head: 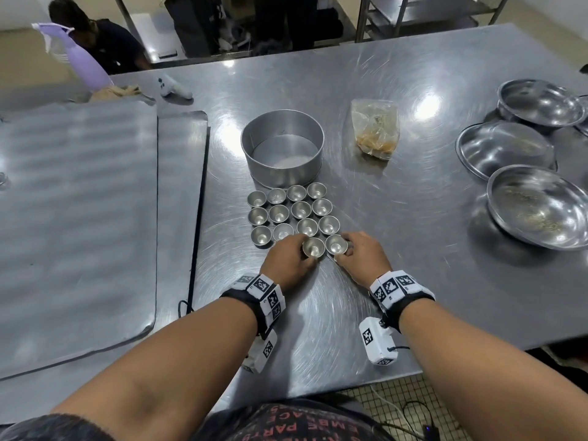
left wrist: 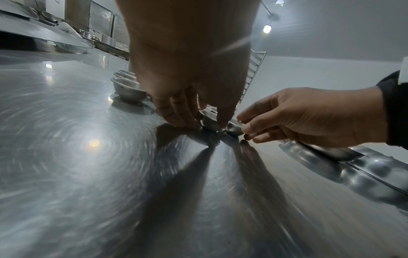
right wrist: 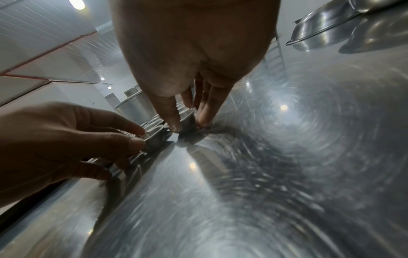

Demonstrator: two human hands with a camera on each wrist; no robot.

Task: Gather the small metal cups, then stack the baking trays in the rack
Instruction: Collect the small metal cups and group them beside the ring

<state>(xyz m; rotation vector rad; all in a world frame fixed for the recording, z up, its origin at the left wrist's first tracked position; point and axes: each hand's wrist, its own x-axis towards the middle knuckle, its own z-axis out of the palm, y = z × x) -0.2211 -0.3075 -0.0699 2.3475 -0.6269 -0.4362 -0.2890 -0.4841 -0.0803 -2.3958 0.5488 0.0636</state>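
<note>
Several small metal cups (head: 291, 213) stand in rows on the steel table (head: 413, 243), just in front of a round cake tin (head: 282, 148). My left hand (head: 294, 254) pinches the nearest cup on the left (head: 313, 248) by its sides; the same cup (left wrist: 208, 122) shows between thumb and fingers in the left wrist view. My right hand (head: 348, 253) pinches the cup beside it (head: 335, 244), seen as a cup (right wrist: 186, 124) between its fingers in the right wrist view. Both cups stand on the table. Two flat baking trays (head: 76, 218) lie stacked at the left.
Three steel bowls (head: 537, 208) sit at the right edge. A plastic bag with food scraps (head: 375, 128) lies behind the cups. A purple spray bottle (head: 86, 63) and a white controller (head: 175, 87) are at the far left. A metal rack (head: 423, 14) stands beyond the table.
</note>
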